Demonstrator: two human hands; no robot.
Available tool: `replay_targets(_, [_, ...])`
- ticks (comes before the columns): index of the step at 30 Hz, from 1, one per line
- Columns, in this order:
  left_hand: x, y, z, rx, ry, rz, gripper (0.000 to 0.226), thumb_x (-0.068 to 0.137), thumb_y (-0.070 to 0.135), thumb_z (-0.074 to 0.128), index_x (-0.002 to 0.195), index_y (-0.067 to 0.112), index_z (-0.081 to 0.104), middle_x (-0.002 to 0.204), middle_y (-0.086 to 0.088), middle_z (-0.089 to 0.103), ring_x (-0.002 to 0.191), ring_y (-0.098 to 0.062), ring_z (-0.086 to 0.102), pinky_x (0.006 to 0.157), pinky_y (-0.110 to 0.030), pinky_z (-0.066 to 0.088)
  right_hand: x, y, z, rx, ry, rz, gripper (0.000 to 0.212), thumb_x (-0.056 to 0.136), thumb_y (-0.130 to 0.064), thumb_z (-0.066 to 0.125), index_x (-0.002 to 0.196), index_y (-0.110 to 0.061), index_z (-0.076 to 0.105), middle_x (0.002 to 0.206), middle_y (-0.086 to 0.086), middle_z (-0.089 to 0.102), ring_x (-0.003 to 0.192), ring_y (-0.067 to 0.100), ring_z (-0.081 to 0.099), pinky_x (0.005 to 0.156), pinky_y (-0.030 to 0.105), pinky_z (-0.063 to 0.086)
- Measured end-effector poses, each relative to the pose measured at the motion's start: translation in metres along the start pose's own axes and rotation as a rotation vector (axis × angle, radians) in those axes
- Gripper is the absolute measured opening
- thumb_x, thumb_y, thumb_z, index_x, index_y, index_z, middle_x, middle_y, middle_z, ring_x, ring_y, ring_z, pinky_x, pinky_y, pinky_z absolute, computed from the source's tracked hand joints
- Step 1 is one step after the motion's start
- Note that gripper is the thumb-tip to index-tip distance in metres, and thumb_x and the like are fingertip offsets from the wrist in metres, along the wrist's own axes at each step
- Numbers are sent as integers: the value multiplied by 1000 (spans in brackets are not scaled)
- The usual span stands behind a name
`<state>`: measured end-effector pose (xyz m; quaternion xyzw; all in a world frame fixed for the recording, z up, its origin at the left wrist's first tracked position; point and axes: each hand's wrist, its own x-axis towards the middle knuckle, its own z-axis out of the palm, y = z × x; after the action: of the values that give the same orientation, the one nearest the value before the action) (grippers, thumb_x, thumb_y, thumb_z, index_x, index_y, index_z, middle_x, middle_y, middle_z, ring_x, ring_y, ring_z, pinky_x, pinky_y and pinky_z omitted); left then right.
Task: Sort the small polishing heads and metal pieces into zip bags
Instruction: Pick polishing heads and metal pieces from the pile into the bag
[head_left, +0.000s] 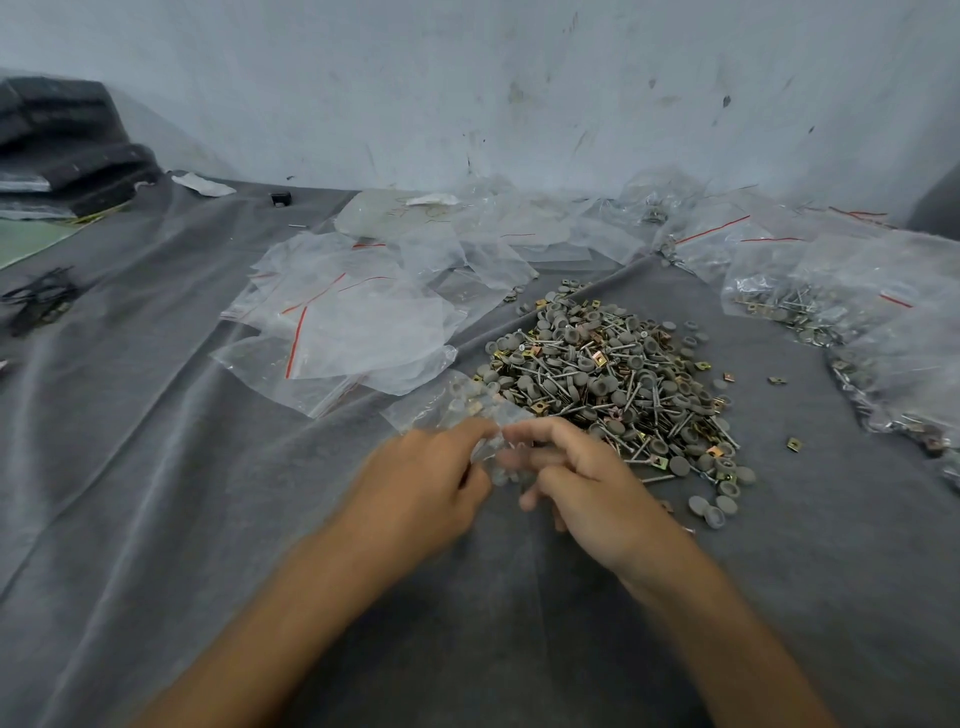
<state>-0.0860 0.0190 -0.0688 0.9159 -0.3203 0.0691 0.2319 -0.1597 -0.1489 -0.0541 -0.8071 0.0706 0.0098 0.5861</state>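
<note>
Two bare forearms reach in from the bottom edge over a bench draped in grey cloth (182, 467). The left hand (421, 483) and the right hand (587, 483) meet fingertip to fingertip, both pinching the near edge of a small clear zip bag (457, 402); the fingers are blurred, so the exact grip on the seal cannot be made out. The bag lies flat beyond the knuckles and holds a few grey polishing heads and brass-coloured pieces.

Just right of the hands, and touching the bag's far corner, rises a heap of unsorted parts (608, 379): grey round heads, metal pins and small brass clips. Loose grey heads (719, 506) trail off its near side, and a stray clip (793, 444) lies apart on the cloth.

Behind the bag on the left, a spread of empty zip bags (358, 317) with red seal lines overlaps in a loose layer. Along the right edge sit filled bags (841, 291), packed with the same parts.

Farther left, a tangle of black wire (39, 299) rests on the cloth, a small black object (281, 198) sits near the bench's back edge, and a stack of dark material (67, 145) fills the corner. A scuffed pale wall (467, 78) closes the scene.
</note>
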Motion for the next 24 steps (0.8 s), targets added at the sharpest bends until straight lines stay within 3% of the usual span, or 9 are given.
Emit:
replay_targets(3, [1, -1, 1, -6, 4, -2, 42, 96, 34, 49, 139, 40, 51, 99, 3, 72, 99, -23, 64, 70, -34, 41, 0, 1, -2, -3, 37, -13, 42, 95, 1, 45, 111, -33, 63, 101, -9, 76, 72, 3, 65, 60, 10, 44])
replay_targets(5, [1, -1, 1, -9, 10, -7, 43, 97, 34, 49, 139, 39, 51, 97, 5, 72, 101, -23, 64, 70, -33, 38, 1, 1, -11, -63, 96, -27, 33, 96, -5, 52, 106, -34, 66, 95, -12, 75, 78, 4, 67, 68, 19, 51])
replay_targets(7, [0, -2, 1, -11, 0, -13, 43, 98, 34, 49, 140, 38, 51, 85, 11, 67, 99, -21, 64, 69, -32, 37, 0, 4, -27, -231, 176, -56, 20, 96, -18, 61, 100, -37, 68, 92, -16, 72, 83, 2, 66, 73, 25, 53])
replay_targets(11, [1, -4, 3, -4, -19, -1, 42, 99, 33, 47, 140, 38, 51, 65, 19, 46, 85, -16, 60, 66, -31, 33, -8, 17, -61, -551, 276, -54, 6, 93, -34, 67, 87, -37, 67, 77, -18, 67, 71, 0, 61, 63, 28, 44])
replay_targets(15, [1, -5, 5, 1, -26, -4, 42, 98, 33, 48, 139, 39, 50, 69, 13, 52, 87, -17, 63, 65, -31, 34, -14, 28, -85, -657, 152, 111, 10, 86, -32, 74, 78, -31, 69, 73, -12, 68, 73, 7, 63, 74, 39, 53])
replay_targets(20, [3, -4, 8, 2, -43, 2, 41, 98, 33, 48, 139, 39, 49, 77, 9, 61, 92, -21, 65, 67, -32, 35, -20, 35, -88, -744, 87, 128, 15, 84, -34, 76, 74, -32, 65, 68, -16, 65, 68, -1, 59, 65, 26, 42])
replay_targets(22, [3, -5, 9, -13, -38, 11, 41, 98, 34, 49, 138, 39, 50, 82, 7, 67, 90, -21, 66, 67, -32, 38, -20, 33, -82, -799, 112, 100, 15, 85, -34, 72, 73, -32, 64, 69, -17, 65, 70, -2, 59, 66, 26, 45])
replay_targets(24, [2, -6, 10, -51, -28, 19, 38, 98, 35, 51, 136, 40, 51, 74, 10, 63, 82, -17, 64, 67, -33, 44, -20, 28, -76, -838, 145, 84, 13, 86, -35, 68, 74, -30, 64, 72, -16, 66, 73, -1, 59, 70, 28, 49])
